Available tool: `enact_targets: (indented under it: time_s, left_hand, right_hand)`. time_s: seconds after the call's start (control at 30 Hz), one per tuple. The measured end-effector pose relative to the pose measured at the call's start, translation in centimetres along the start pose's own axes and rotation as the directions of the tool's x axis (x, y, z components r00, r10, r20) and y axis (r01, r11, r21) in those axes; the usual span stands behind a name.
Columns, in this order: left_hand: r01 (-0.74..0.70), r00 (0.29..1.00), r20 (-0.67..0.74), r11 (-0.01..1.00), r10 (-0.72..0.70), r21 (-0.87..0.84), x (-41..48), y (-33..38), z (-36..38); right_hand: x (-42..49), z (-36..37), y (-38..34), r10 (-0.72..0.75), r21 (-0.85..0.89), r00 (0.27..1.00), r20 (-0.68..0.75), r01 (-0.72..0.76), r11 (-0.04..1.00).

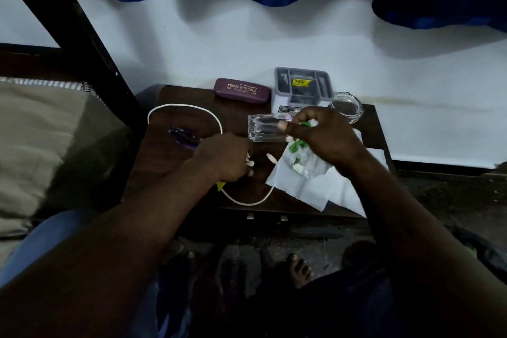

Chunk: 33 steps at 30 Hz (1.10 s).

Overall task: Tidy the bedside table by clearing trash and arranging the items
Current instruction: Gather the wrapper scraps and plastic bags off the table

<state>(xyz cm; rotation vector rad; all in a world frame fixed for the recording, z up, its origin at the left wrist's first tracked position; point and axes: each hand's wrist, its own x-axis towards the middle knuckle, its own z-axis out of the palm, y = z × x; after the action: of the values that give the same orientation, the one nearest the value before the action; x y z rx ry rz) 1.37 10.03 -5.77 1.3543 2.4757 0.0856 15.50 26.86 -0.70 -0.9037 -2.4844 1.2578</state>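
On the dark wooden bedside table (189, 107) my right hand (323, 137) grips a crumpled white-and-green wrapper (297, 158), held just above a white tissue sheet (304, 186). A clear drinking glass (264, 127) lies on its side right beside that hand. My left hand (227, 158) pinches small white scraps (249, 163) at the table's middle. A white cable (186, 108) loops across the left half, and its plug (271, 158) lies between my hands. A purple pen (183, 137) rests left of my left hand.
A maroon spectacle case (241, 90) and a grey organiser tray (303, 89) stand at the back by the white wall. A round glass ashtray (347, 107) sits at the back right. The bed (41, 140) borders the left; my bare foot (300, 269) is on the floor below.
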Motion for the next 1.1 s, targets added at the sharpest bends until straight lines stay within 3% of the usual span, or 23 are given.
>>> enact_targets:
  time_s: [0.13, 0.27, 0.5, 0.63, 0.83, 1.1]
  left_hand:
    - [0.005, 1.0, -0.022, 1.0, -0.004, 0.023, 0.5, 0.5, 0.8]
    - [0.005, 1.0, -0.002, 0.999, -0.005, 0.047, 0.7, 1.0, 0.7]
    - [-0.022, 0.995, 0.093, 0.997, 0.029, -0.074, 1.2, 2.5, 0.1]
    - [-0.03, 0.997, 0.062, 0.988, 0.039, -0.15, 1.1, 4.0, -0.4]
    - [-0.207, 0.977, -0.091, 0.952, 0.191, -0.224, 1.6, 6.6, 0.7]
    - [-0.202, 0.974, -0.104, 0.979, 0.201, -0.004, 3.6, 9.8, 2.4]
  right_hand:
    - [0.4, -3.3, 1.4, 0.08, 0.153, 0.989, -0.123, -0.061, 0.986]
    - [0.9, -5.3, 3.1, 0.151, 0.231, 0.977, -0.152, -0.114, 0.966]
    - [0.9, -5.4, 5.7, 0.108, -0.087, 0.994, 0.035, -0.105, 0.991]
    - [1.4, -5.5, 6.2, 0.079, -0.245, 0.996, 0.04, -0.067, 0.967]
    - [1.9, -6.1, 6.4, 0.064, -0.269, 0.998, -0.02, -0.067, 0.961]
    - [2.2, -7.2, 7.0, 0.098, -0.297, 0.992, -0.085, -0.119, 0.947]
